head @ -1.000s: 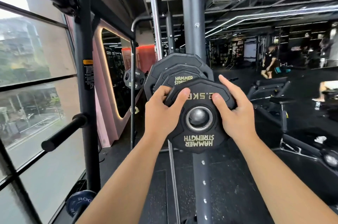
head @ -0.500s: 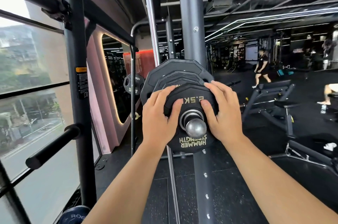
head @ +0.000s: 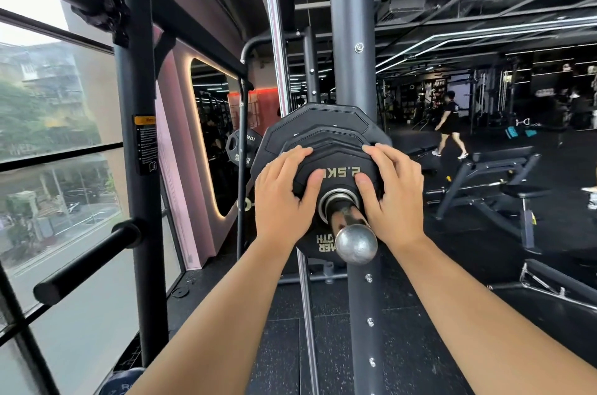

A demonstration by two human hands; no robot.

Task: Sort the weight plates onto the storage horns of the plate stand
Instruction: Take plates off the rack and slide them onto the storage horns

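Two hands on the small plate (head: 336,165) here! It sits threaded on the chrome horn (head: 355,243), whose rounded tip pokes out through the plate's hole toward the camera. The left hand (head: 284,197) grips the rim left of the horn, fingers (head: 295,154) curled over the edge, thumb flat on the face. The right hand (head: 395,197) does the same right of the horn. Farther back on the horn, bigger plates (head: 316,123) stack against the grey post (head: 352,39), which rises above the horn.

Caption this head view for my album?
Left hand and right hand hold a small plate on the horn before bigger plates.
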